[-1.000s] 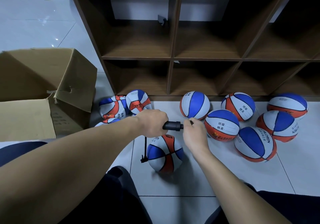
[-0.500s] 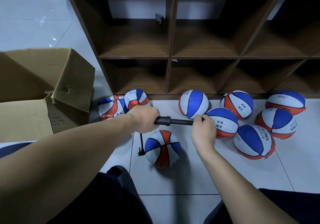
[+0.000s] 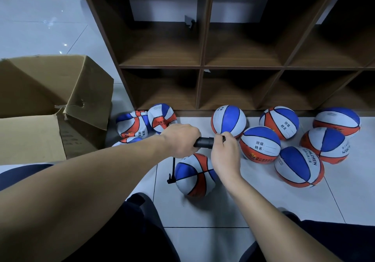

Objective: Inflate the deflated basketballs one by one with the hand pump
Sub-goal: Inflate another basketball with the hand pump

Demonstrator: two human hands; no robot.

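Both forearms reach forward over the tiled floor (image 3: 263,211). The left hand (image 3: 181,140) is wrapped around the black hand pump (image 3: 204,142), held level, and the right hand (image 3: 224,156) grips its handle end. A thin hose (image 3: 172,168) drops to the half-soft basketball (image 3: 194,175) just below. Beyond, inflated basketballs (image 3: 299,166) cluster right, crumpled basketballs (image 3: 146,121) left beside a cardboard box (image 3: 50,91), under the wooden shelf (image 3: 203,65).

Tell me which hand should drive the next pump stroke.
Probably the right hand: it grips the handle end of the hand pump, free to pull out. The left hand holds the barrel steady above the hose to the ball.
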